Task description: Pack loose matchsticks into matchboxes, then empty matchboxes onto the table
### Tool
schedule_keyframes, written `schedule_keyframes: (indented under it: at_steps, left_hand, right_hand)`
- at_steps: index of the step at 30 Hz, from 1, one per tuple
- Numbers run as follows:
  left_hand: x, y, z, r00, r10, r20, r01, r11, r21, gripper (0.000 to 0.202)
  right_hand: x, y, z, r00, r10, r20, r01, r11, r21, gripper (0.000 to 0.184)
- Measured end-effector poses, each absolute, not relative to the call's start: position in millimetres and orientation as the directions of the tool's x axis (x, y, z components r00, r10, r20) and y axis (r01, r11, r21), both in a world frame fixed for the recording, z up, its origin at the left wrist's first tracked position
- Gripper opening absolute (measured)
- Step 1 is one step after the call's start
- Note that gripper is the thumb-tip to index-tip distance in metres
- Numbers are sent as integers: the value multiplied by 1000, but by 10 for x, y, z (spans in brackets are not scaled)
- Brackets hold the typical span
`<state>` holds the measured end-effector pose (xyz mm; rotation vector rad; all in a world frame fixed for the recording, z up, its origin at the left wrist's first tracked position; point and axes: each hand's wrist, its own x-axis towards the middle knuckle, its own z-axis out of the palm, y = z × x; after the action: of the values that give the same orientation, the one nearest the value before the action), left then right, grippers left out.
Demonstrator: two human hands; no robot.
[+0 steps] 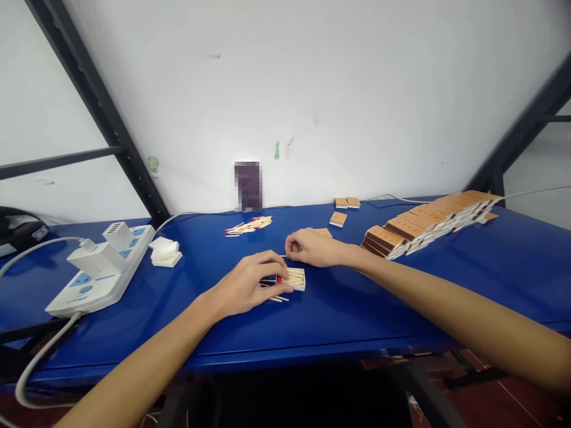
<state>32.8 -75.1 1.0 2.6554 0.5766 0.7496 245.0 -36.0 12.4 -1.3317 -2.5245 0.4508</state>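
Observation:
My left hand [250, 282] is closed around the left end of a small white matchbox tray [300, 289], thumb on the near side and fingers on the far side. The tray lies flat on the blue table, filled with red-tipped matches [294, 277]. A few loose matches [279, 298] stick out from under this hand. Just behind the tray, my right hand [314, 246] is in a pinch, with the pale end of a match [283, 256] showing at its fingertips. Behind the right hand, an orange matchbox piece [323, 232] is partly hidden.
A loose pile of matches [250, 226] lies toward the wall. Stacked orange matchboxes [428, 220] fill the right side, with single boxes [338, 219] nearby. White empty-looking trays [166, 252] sit left, beside a power strip [107, 279] with cables. The blue table's front edge [267, 356] is close.

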Motion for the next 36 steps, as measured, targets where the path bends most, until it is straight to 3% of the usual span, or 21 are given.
schedule_keyframes:
  at_steps: [5,10,15,19,26,36]
  left_hand:
    - [276,-667,-39,753,462,468,300,-874,382,21]
    - [229,-588,-26,705,519,483,362,-849,385,21]
    - [191,-537,-9,671,534,514,385,-844,373,24]
    - [165,-513,-12,661,539,522,390,-841,375,26]
    - [-31,-297,11,564,612,554,511,-786,347,27]
    - [-245,-109,19,568,679,465,653,-716,248,20]
  right_hand:
    - [2458,-406,168,-554,832,44,796,544,-264,12]
    - [2535,-575,271,-517,844,143,767,531,-361,13]
    - [2405,-789,353,-592,795,134,686,584,-434,12]
    - [2258,-740,305,-594,793,136,694,590,-413,9]
    - [2191,-551,232,-548,795,259,691,605,-395,11]
    - [2048,-414,16,-749,632,196,550,760,-347,26]
